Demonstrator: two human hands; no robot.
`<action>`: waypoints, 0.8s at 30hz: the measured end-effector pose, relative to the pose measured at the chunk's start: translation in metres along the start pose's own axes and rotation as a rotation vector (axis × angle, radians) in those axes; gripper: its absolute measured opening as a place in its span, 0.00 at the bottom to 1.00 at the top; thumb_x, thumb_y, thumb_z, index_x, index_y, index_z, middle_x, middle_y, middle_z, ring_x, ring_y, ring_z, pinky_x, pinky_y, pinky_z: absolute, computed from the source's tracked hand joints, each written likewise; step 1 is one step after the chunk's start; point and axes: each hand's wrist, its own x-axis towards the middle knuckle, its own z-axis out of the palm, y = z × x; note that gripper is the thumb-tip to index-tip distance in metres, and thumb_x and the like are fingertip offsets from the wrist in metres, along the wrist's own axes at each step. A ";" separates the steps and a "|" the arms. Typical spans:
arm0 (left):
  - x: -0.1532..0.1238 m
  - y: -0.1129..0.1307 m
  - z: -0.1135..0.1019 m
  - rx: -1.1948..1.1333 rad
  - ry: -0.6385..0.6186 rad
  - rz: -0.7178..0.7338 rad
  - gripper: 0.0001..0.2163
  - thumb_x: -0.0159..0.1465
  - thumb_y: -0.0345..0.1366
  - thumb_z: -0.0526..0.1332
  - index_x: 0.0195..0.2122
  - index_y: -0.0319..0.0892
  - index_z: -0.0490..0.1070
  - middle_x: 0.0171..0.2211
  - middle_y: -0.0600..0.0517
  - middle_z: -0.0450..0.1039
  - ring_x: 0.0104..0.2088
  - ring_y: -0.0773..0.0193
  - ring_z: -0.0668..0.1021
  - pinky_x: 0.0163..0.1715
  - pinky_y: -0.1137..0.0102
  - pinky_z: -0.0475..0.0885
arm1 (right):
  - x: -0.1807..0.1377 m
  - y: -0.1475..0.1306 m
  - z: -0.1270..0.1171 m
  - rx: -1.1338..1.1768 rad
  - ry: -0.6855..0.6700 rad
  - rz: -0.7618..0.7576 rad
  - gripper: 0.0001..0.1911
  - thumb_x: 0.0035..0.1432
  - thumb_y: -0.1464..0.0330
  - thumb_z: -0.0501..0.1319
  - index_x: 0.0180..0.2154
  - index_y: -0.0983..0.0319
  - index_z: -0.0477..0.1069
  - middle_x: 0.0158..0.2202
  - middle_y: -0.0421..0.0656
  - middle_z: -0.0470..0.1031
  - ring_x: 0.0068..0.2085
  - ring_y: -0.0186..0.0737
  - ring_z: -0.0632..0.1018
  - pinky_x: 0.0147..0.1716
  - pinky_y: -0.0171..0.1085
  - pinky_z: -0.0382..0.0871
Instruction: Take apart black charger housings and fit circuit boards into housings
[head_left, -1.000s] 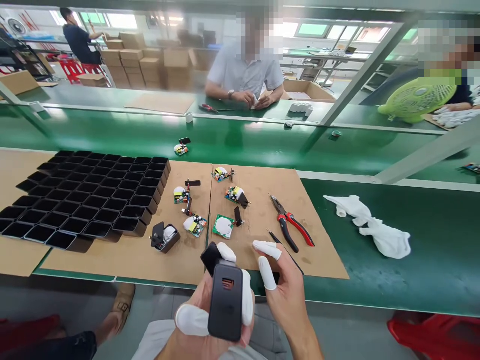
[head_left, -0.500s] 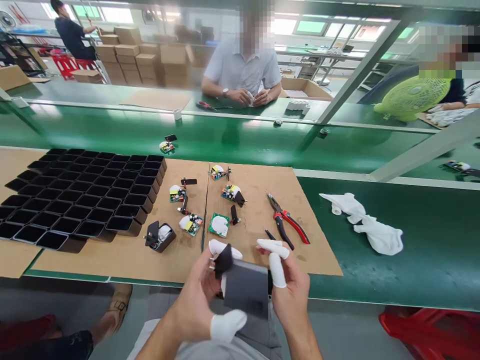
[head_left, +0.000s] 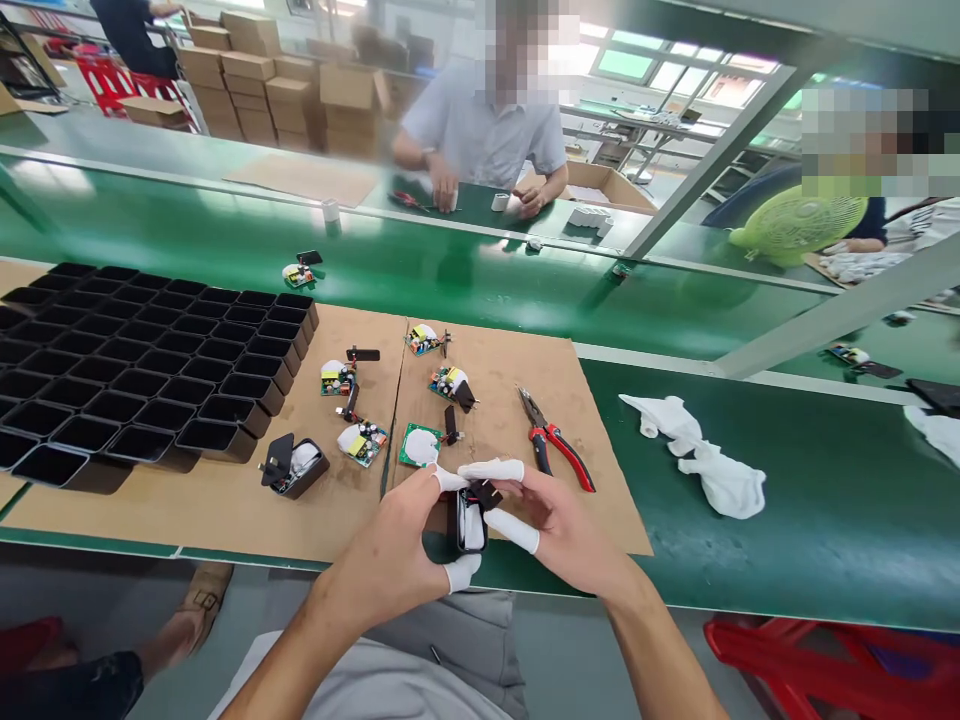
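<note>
My left hand (head_left: pixel 397 535), white finger cots on its fingertips, grips a small black plastic case (head_left: pixel 453 525) between thumb and fingers at the table's front edge. Its open side faces up, showing a white-covered insert (head_left: pixel 472 527) inside. At the far end of the case, a black plug cap (head_left: pixel 486 494) with metal prongs sits tilted over the opening. My right hand (head_left: pixel 559 525), also in finger cots, closes around that cap with thumb and forefinger. To the left rests a similar filled case (head_left: pixel 304 475) with its cap propped up. Several circuit boards (head_left: pixel 363 442) with plug caps lie beyond my hands.
Rows of open black cases (head_left: pixel 150 375) cover the left side. Red-handled pliers (head_left: pixel 559 440) lie on the cardboard (head_left: pixel 510 350); white cloth pieces (head_left: pixel 724 480) are farther right. A slanted metal post (head_left: pixel 795 320) rises at right. Across the bench, a co-worker (head_left: pixel 480 130) handles small white parts.
The case has turned from its flat side to its open side and come down to the table's edge. My right hand has moved in to the plug cap. The view has shifted slightly right.
</note>
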 end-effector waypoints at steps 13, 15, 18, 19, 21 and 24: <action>-0.009 -0.019 0.051 0.094 0.319 -0.005 0.20 0.60 0.25 0.70 0.53 0.44 0.75 0.46 0.46 0.82 0.47 0.49 0.87 0.48 0.58 0.84 | -0.053 -0.012 0.072 -0.452 0.594 -0.231 0.26 0.69 0.77 0.72 0.64 0.48 0.84 0.57 0.49 0.88 0.51 0.49 0.90 0.49 0.43 0.90; -0.010 -0.020 0.053 0.125 0.333 0.004 0.18 0.60 0.25 0.67 0.50 0.45 0.75 0.44 0.46 0.82 0.45 0.49 0.86 0.46 0.58 0.85 | -0.057 -0.012 0.083 -0.560 0.626 -0.243 0.30 0.70 0.78 0.70 0.68 0.47 0.81 0.58 0.49 0.87 0.52 0.49 0.90 0.50 0.44 0.89; -0.010 -0.020 0.052 0.160 0.330 0.013 0.15 0.60 0.25 0.66 0.46 0.46 0.74 0.42 0.47 0.81 0.44 0.49 0.86 0.45 0.58 0.85 | -0.056 -0.011 0.092 -0.626 0.664 -0.222 0.33 0.71 0.78 0.69 0.69 0.45 0.79 0.56 0.46 0.86 0.50 0.47 0.90 0.49 0.43 0.89; -0.011 -0.021 0.052 0.166 0.326 0.015 0.14 0.60 0.25 0.65 0.45 0.47 0.74 0.42 0.47 0.81 0.43 0.49 0.86 0.45 0.58 0.85 | -0.054 -0.012 0.094 -0.639 0.673 -0.214 0.32 0.71 0.78 0.69 0.69 0.45 0.79 0.56 0.46 0.86 0.50 0.47 0.90 0.49 0.42 0.89; -0.011 -0.021 0.051 0.167 0.309 0.020 0.13 0.60 0.25 0.65 0.45 0.47 0.73 0.42 0.47 0.81 0.43 0.49 0.86 0.45 0.57 0.85 | -0.052 -0.012 0.095 -0.658 0.681 -0.206 0.31 0.70 0.78 0.70 0.68 0.46 0.80 0.55 0.46 0.86 0.50 0.47 0.89 0.48 0.42 0.88; -0.011 -0.021 0.050 0.157 0.283 0.026 0.14 0.60 0.24 0.64 0.45 0.46 0.73 0.44 0.46 0.81 0.44 0.48 0.86 0.45 0.57 0.85 | -0.051 -0.013 0.094 -0.688 0.660 -0.213 0.29 0.71 0.79 0.69 0.67 0.48 0.81 0.55 0.48 0.86 0.50 0.49 0.89 0.48 0.44 0.88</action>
